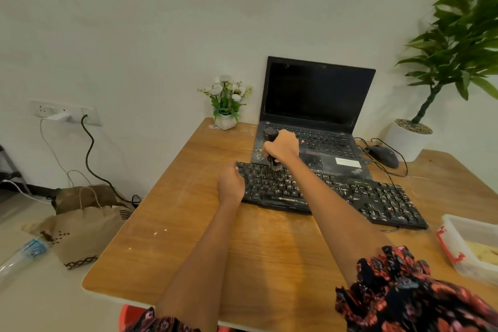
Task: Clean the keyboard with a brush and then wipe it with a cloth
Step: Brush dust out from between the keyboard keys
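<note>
A black keyboard [372,197], speckled with pale crumbs, lies across the middle of the wooden table [194,245]. My right hand [283,148] is shut on a black brush [270,134], held upright with its bristles down on the keyboard's far left rows. My left hand [230,183] grips the keyboard's left end. No cloth is visible.
An open black laptop [315,100], dusty on its deck, stands right behind the keyboard. A mouse [384,155] with its cable lies to the right, a small flower pot [225,120] at the back, a plastic tub [469,245] at the right edge, a potted plant [409,137] beyond.
</note>
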